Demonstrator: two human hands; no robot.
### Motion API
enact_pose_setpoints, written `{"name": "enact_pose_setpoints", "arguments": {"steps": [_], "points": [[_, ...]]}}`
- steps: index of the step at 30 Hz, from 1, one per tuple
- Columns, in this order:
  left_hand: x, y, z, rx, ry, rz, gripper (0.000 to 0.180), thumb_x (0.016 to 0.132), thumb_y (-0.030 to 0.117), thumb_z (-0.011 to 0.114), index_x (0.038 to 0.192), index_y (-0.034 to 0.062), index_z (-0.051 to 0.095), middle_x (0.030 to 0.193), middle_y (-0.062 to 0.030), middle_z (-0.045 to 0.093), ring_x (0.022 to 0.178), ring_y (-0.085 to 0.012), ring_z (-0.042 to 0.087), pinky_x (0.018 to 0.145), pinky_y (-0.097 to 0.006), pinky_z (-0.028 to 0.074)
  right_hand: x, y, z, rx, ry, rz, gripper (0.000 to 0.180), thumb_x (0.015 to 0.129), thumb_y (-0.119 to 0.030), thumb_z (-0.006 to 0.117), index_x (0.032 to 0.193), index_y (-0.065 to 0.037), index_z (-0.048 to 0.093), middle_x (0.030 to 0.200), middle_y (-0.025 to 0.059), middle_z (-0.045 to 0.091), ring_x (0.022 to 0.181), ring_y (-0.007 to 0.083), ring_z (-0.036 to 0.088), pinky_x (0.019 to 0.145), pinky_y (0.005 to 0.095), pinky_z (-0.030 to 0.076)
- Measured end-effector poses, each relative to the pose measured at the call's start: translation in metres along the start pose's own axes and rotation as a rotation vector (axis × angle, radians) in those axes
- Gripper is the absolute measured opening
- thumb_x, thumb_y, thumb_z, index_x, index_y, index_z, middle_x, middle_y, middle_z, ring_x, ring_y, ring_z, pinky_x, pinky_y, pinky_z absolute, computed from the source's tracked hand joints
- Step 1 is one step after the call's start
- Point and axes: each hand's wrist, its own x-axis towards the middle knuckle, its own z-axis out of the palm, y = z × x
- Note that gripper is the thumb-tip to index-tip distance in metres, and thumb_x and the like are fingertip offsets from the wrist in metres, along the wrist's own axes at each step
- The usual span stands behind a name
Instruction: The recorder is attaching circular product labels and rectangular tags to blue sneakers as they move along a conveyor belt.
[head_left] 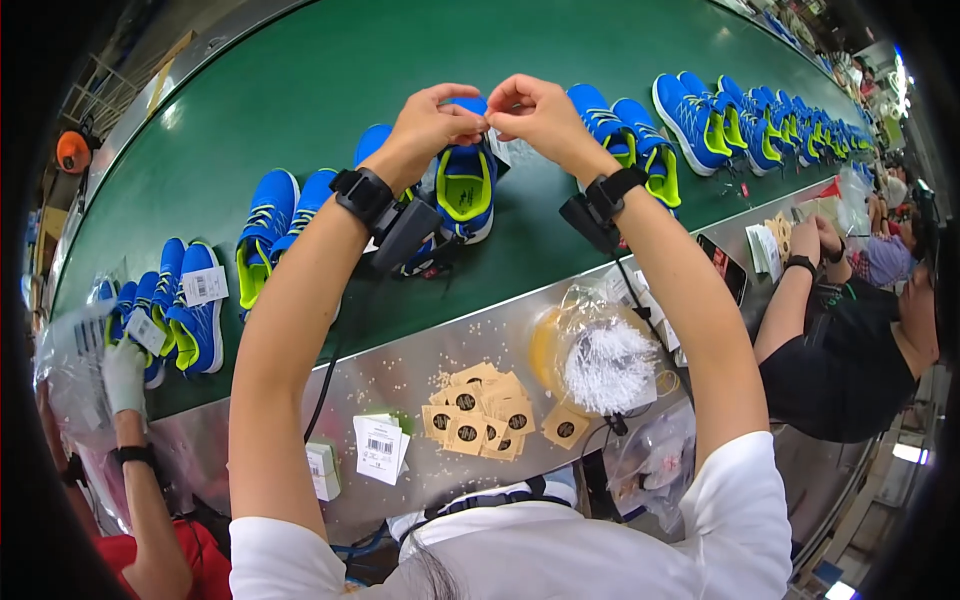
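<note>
I judge the step as fixing a small tag to the blue shoe [465, 185] on the green belt [300, 90]. My left hand [435, 120] and right hand [535, 110] meet above it, fingertips pinched shut on something too small to identify. Next calls for fine, steady threading. Brown card tags [480, 410] lie flat on the steel desk [400, 375].

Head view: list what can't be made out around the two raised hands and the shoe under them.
- What the left hand and right hand pinch: too small, hidden by the fingertips.
- Blue shoe: its top is covered by both hands.
- Second shoe of that pair: mostly behind the left forearm.
- Print on the white labels: too small.
</note>
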Motion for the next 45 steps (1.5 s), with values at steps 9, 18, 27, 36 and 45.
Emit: {"name": "enact_pose_setpoints", "arguments": {"steps": [9,18,27,36,45], "points": [[-0.073,0.04,0.031,0.361,-0.009,0.532,0.043,0.085,0.009,0.061,0.126,0.0055,0.049,0.117,-0.0097,0.056,0.097,-0.0138,0.058,0.079,-0.025,0.049,-0.088,-0.117,-0.074,-0.073,0.33,-0.051,0.019,0.085,-0.01,0.063,0.101,-0.003,0.058,0.085,0.0056,0.064,0.073,0.0116,0.063,0.062,0.0226,0.051],[-0.184,0.03,0.107,0.582,-0.461,0.791,0.078,0.074,0.025,0.072,0.139,0.0053,0.034,0.135,-0.014,0.046,0.127,-0.0298,0.041,0.104,-0.041,0.032,-0.276,-0.123,-0.003,-0.631,0.072,-0.096,0.018,0.075,-0.009,0.069,0.092,-0.002,0.065,0.084,0.0088,0.064,0.069,0.0179,0.059,0.064,0.0275,0.047],[-0.184,-0.017,0.158,0.538,-0.22,0.916,0.08,0.077,0.007,0.067,0.142,0.0024,0.02,0.124,-0.0121,0.058,0.116,-0.036,0.049,0.096,-0.043,0.04,-0.297,-0.107,0.026,-0.495,0.634,-0.443,0.009,0.08,0.001,0.057,0.088,-0.001,0.059,0.09,0.013,0.067,0.08,0.0201,0.063,0.07,0.0324,0.051],[-0.22,-0.011,0.111,0.634,-0.029,0.963,0.079,0.073,0.012,0.075,0.139,0.0067,0.032,0.122,-0.0106,0.057,0.116,-0.0278,0.051,0.099,-0.036,0.039,-0.337,-0.134,0.068,-0.122,0.508,-0.329,0.007,0.09,0.0,0.046,0.094,-0.001,0.051,0.085,0.0131,0.064,0.073,0.0187,0.063,0.066,0.0319,0.052],[-0.329,-0.037,0.014,1.13,0.237,0.097,0.027,0.076,0.029,0.072,0.077,0.0044,0.062,0.076,-0.0092,0.061,0.07,-0.0229,0.058,0.058,-0.033,0.044,-0.322,-0.064,0.156,-0.923,0.017,-0.062,0.023,0.076,-0.02,0.068,0.091,-0.005,0.057,0.086,0.0085,0.057,0.076,0.0258,0.061,0.059,0.0364,0.049]]}}
